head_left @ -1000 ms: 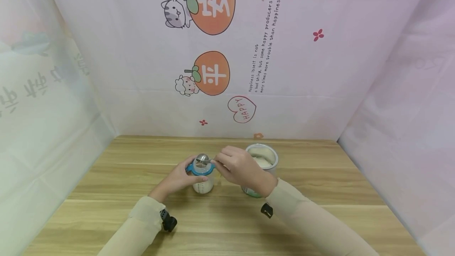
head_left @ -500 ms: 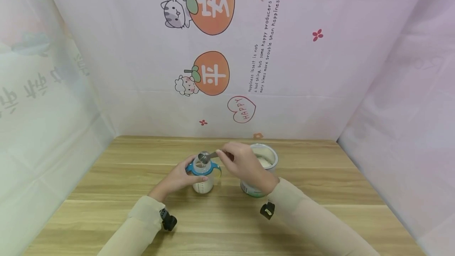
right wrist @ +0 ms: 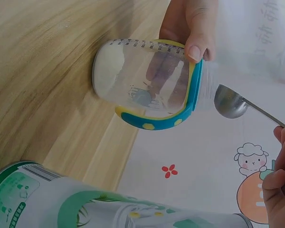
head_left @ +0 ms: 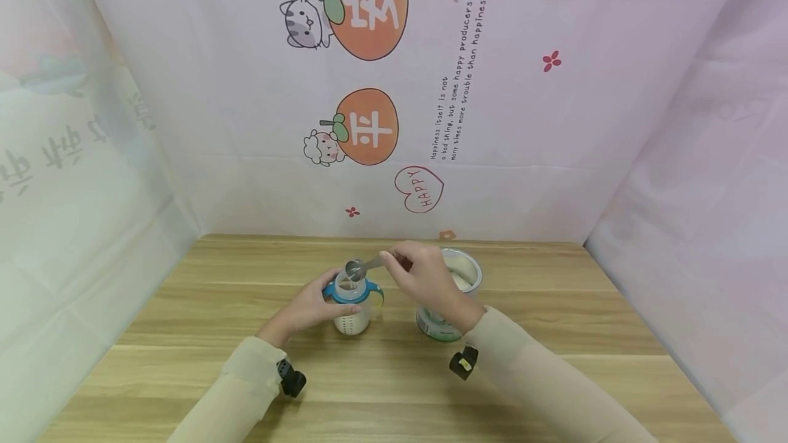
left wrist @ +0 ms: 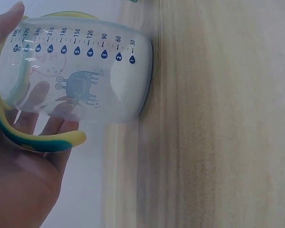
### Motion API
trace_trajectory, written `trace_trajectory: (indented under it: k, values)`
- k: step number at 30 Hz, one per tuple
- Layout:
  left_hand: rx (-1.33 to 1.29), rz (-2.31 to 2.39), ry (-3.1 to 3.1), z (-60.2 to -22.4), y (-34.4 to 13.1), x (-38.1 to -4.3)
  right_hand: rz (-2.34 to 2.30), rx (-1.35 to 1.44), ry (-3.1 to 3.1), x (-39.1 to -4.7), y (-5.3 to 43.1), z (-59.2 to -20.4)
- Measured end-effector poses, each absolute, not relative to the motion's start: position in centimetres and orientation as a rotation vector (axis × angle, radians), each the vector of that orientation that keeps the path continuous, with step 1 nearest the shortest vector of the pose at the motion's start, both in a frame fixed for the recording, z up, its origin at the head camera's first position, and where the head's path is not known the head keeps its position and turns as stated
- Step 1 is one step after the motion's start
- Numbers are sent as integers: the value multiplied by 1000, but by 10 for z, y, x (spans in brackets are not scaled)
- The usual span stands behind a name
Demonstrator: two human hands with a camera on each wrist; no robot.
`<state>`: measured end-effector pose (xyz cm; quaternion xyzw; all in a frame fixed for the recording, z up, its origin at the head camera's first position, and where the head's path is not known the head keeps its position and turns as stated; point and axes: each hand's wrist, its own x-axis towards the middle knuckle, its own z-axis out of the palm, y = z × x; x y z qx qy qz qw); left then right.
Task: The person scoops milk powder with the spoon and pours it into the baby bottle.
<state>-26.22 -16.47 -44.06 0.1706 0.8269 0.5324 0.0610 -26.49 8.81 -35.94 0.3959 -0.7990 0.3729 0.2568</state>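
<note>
A clear baby bottle (head_left: 353,322) with a blue-and-yellow handled collar stands upright on the table, white powder or milk in its lower part. My left hand (head_left: 308,307) grips it near the collar, fingers behind and thumb in front. In the right wrist view, the round steel bowl of a measuring spoon (right wrist: 230,102) is just off the bottle's mouth, its rounded side towards the bottle. My right hand (head_left: 426,280) pinches the spoon's handle end. Partly behind that hand stands an open tin (head_left: 438,328) with pale powder inside; the spoon bowl's contents cannot be made out.
Wood-grain table (head_left: 369,395) lies under everything. A printed white cloth (head_left: 511,122) hangs behind it, with plain cloth sides at left and right. A black wrist camera (head_left: 292,381) sits on the left wrist, another (head_left: 464,362) on the right.
The measuring spoon has turned over from its tipped position at the bottle's mouth and risen slightly. My right hand has moved up and right with it. Left hand and bottle stay put.
</note>
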Motion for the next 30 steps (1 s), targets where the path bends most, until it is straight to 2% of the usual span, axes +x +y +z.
trace_trajectory:
  k: [23,30]
  values:
    - [569,1526,2586,-428,-159,-265,1129,973,-2223,-267,106,-354]
    - [661,1520,2605,-418,-153,-270,1091,986,-2173,-268,115,-350]
